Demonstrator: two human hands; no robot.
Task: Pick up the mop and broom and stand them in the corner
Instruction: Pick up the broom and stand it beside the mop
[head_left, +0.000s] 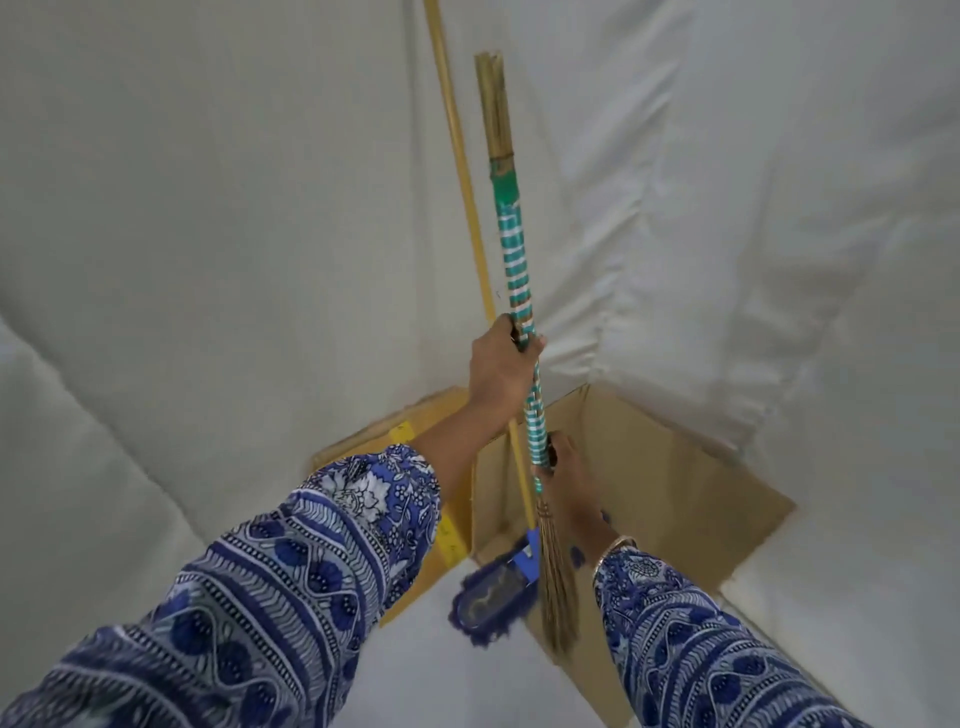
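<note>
The broom (514, 249) stands nearly upright in the corner, its handle wrapped in teal and white bands, its straw bristles (556, 587) pointing down near the floor. My left hand (501, 369) grips the handle mid-way. My right hand (563, 478) grips it lower, just above the bristles. The mop (462, 156) has a long yellow stick leaning into the corner behind the broom, and its blue fringed head (491, 597) rests on the floor. Neither hand touches the mop.
White sheets cover both walls (208, 208) and the floor. A flattened cardboard box (649, 467) lines the corner at the right, and a yellow cardboard piece (447, 540) stands at the left of it.
</note>
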